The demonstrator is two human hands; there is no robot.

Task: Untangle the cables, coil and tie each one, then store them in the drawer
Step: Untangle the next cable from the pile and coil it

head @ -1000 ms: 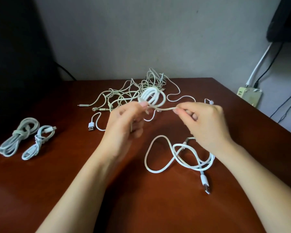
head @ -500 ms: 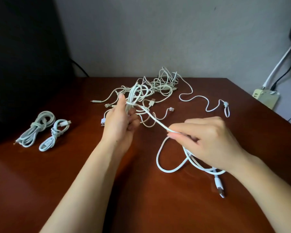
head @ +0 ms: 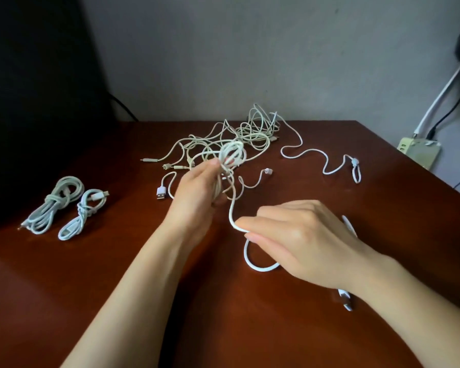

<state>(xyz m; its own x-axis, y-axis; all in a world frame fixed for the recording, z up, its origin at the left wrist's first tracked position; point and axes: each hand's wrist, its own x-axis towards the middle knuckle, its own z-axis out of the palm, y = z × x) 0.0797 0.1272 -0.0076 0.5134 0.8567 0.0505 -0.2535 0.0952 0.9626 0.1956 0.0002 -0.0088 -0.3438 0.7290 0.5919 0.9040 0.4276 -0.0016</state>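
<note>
The glossy red-brown worktop (head: 223, 328) fills the near ground, both bare forearms reaching out over it. By the right wrist a USB plug (head: 345, 301) lies flat on the wood. The right hand (head: 303, 235) has its grip closed to a pinch, thumb and forefinger nipping the white cable (head: 231, 208), whose slack drops in a loop onto the surface beneath the palm. The cable rises to the left hand (head: 197, 197), whose grip is curled round several wound turns held upright above the wood. At the left edge a larger tied bundle (head: 52, 205) and a smaller tied bundle (head: 83, 215) lie side by side, well apart from the hands. Beyond the left hand a tangle (head: 250, 131) of pale cables sprawls towards the back edge, and a separate thin lead (head: 327, 166) snakes off to its right. Behind stands a plain grey wall (head: 250, 49), a dark panel (head: 37, 88) on the left, and off the right edge a power strip (head: 417, 152) with wires running up.
</note>
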